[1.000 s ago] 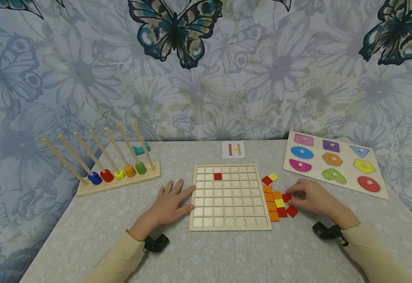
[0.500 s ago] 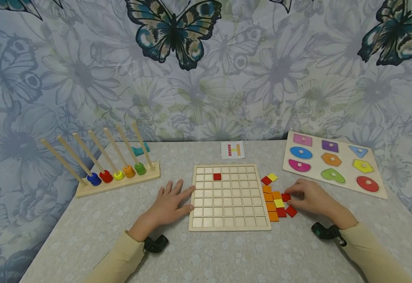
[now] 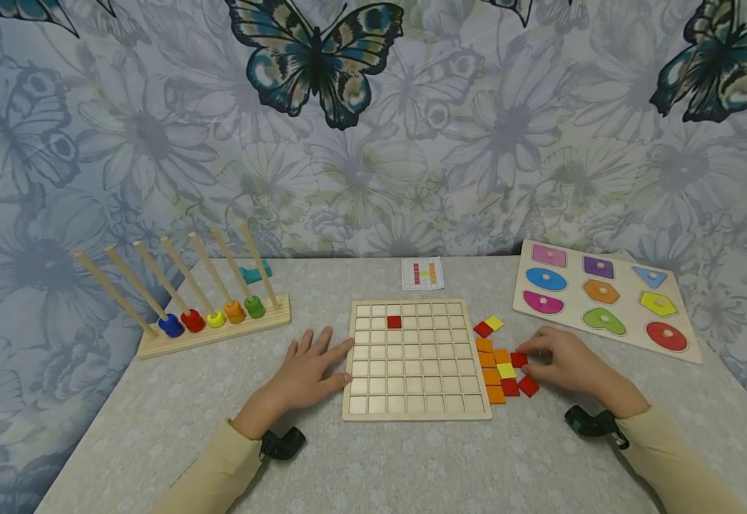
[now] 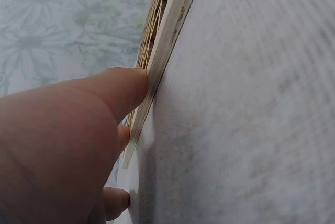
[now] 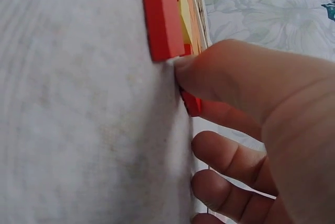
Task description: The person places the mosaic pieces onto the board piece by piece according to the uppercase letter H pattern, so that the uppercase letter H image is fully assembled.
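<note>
A wooden grid board [image 3: 421, 368] lies flat on the table, one red tile [image 3: 394, 322] in a cell of its top row. My left hand [image 3: 305, 375] rests at the board's left edge with fingers spread; thumb and index finger touch the frame, as the left wrist view confirms. Right of the board lies a loose group of orange, yellow and red tiles. At its right side my right hand [image 3: 566, 360] pinches a red tile [image 3: 519, 360] between thumb and index finger, low at the table. Another red tile [image 5: 162, 17] is just beside the thumb in the right wrist view.
A small pattern card [image 3: 422, 273] lies behind the board. At left stands a peg rack [image 3: 219, 328] with coloured rings, a teal piece [image 3: 255, 271] behind it. A knobbed shape puzzle [image 3: 607, 300] lies at the back right. The patterned wall closes off the table's far edge.
</note>
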Available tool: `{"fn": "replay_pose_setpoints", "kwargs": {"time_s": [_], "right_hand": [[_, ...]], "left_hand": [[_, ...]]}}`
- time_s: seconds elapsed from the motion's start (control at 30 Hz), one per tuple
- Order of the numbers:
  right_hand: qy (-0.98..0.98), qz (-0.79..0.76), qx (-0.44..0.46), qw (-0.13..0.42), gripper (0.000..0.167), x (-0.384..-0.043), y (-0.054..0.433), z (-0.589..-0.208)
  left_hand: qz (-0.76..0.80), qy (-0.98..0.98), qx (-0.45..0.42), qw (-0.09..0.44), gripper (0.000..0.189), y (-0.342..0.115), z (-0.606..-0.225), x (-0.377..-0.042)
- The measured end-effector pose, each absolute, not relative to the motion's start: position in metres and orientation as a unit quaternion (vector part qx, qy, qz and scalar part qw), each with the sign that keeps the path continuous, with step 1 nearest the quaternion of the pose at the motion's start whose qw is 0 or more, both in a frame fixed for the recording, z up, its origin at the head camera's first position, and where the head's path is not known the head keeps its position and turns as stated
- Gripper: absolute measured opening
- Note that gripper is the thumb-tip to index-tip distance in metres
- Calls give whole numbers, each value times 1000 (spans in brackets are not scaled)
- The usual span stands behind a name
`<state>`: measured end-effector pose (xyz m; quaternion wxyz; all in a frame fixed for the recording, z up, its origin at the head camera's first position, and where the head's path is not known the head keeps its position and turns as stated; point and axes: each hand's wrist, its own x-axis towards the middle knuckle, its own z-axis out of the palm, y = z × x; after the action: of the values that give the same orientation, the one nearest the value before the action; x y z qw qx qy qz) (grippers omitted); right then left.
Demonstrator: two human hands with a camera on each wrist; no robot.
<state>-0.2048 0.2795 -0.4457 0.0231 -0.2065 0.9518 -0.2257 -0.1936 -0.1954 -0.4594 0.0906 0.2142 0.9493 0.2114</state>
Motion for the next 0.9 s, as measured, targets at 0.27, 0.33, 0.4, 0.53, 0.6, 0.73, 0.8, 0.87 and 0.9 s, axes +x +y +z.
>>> {"fn": "replay_pose_setpoints", "kwargs": {"time_s": [0.27,0.33,0.4,0.53,0.6,0.73,0.8,0.87,0.9], "right_hand": [[951,-224,-210,19,26,-203,280,-446],[952,-221,-210,19,26,-203,280,-446],[953,-217,-210,20,27,-203,281,-446],[954,-211,-211,24,27,-205,282,-446],[955,-205,-211,25,28,-205,282,-445],[957,-199,-212,25,30,-208,280,-440],[955,-200,-217,21,31,-209,278,-438],[953,-203,-224,18,31,-212,276,-435],[952,-205,-228,17,30,-213,276,-434]], "left_hand": [[217,948,212,93,62,-194,-459,-191],[218,948,212,94,62,-194,-458,-190],[218,948,211,95,63,-194,-458,-190],[217,948,211,97,63,-193,-459,-189],[217,948,211,96,63,-193,-459,-189],[215,949,211,94,63,-193,-459,-189],[213,950,211,92,63,-193,-460,-188],[211,950,211,92,63,-193,-461,-188],[211,950,211,92,63,-193,-461,-188]]}}
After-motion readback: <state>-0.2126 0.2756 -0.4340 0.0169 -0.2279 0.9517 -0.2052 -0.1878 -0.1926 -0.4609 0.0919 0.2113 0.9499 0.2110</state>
